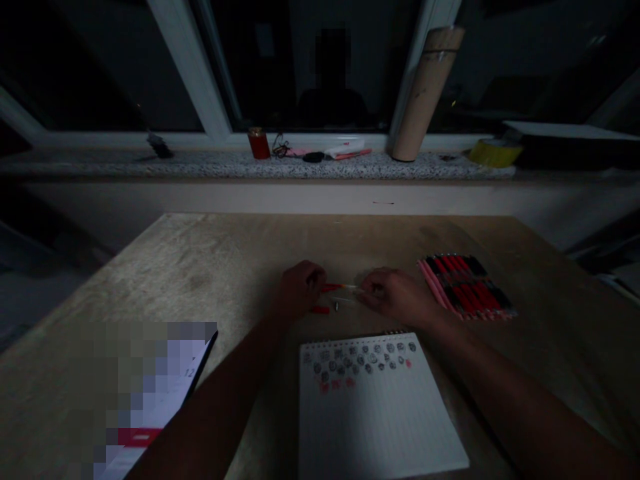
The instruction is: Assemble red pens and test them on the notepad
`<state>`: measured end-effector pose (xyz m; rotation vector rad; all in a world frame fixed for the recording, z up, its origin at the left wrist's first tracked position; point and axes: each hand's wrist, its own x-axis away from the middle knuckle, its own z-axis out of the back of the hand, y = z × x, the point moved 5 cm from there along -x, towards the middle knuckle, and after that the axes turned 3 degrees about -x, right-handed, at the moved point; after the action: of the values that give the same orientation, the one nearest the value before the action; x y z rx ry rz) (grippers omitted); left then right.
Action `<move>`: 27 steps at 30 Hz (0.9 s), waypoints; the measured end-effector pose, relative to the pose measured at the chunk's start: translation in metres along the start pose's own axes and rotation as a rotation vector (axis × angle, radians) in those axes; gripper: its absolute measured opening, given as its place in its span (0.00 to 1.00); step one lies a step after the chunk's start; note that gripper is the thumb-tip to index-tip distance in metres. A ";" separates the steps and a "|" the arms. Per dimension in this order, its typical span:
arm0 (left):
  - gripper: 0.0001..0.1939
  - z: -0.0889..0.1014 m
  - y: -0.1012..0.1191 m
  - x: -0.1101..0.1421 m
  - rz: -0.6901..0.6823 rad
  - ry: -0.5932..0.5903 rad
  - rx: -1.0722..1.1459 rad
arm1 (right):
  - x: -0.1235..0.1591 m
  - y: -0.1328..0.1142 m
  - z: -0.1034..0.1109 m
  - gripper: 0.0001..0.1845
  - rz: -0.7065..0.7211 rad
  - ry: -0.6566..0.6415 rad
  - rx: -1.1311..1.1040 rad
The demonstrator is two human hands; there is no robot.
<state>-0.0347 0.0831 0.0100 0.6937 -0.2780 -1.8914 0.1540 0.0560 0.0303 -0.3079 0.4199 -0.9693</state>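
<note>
Between my two hands, just beyond the notepad, stretches a thin pen refill (349, 287), red toward the left and pale toward the right. My left hand (303, 281) has its fingers closed at the red end. Pinched at the pale end are the fingers of my right hand (383, 288). On the table below lie a short red pen part (320, 309), a small metal pen tip (337, 307) and a thin pale piece (343, 299). Dim light hides the exact finger contact. The spiral notepad (370, 420) bears rows of black and red scribbles.
Right of my right hand, red and black pens (467, 287) lie in a row. A lit tablet-like screen (175, 380), partly blurred, is at the left. On the windowsill (200, 163) stand a red jar (259, 143), a tall tube (427, 93) and yellow tape (495, 153).
</note>
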 end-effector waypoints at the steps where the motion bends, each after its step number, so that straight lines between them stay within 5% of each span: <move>1: 0.09 -0.002 0.005 0.000 -0.059 -0.074 -0.083 | 0.000 -0.001 -0.002 0.07 0.009 0.021 0.004; 4: 0.13 -0.011 0.017 0.003 -0.193 -0.253 -0.284 | -0.002 -0.001 -0.010 0.07 0.018 0.063 0.046; 8: 0.16 -0.017 0.021 0.005 -0.245 -0.330 -0.384 | -0.003 0.002 -0.023 0.08 0.007 0.046 0.156; 27: 0.12 -0.008 0.017 0.003 -0.266 -0.302 -0.493 | -0.003 -0.002 -0.030 0.10 0.070 0.028 0.154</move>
<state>-0.0177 0.0737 0.0112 0.1137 0.1019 -2.2042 0.1367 0.0556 0.0055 -0.1399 0.3769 -0.9324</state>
